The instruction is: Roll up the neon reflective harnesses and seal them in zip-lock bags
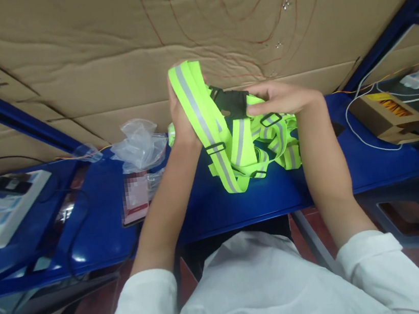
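Note:
A neon-yellow reflective strap vest (201, 106) with a silver stripe is lifted above the blue table, looped over my left hand (182, 117). The webbing hides most of that hand's fingers, which are wrapped round it. My right hand (282, 97) pinches the right end of a black plastic buckle (233, 103) between thumb and fingers. Between the hands the buckle looks joined, though its left end is partly behind the webbing. More straps with black slide adjusters (271, 119) hang and bunch below the right hand, over the tabletop.
The blue table (236, 212) runs across in front of a cardboard panel (103, 52). Crumpled clear plastic bags (140, 145) and a phone-like flat item (135, 197) lie left. An open cardboard box (389, 118) and white cable stand right. A stool (414, 217) is below right.

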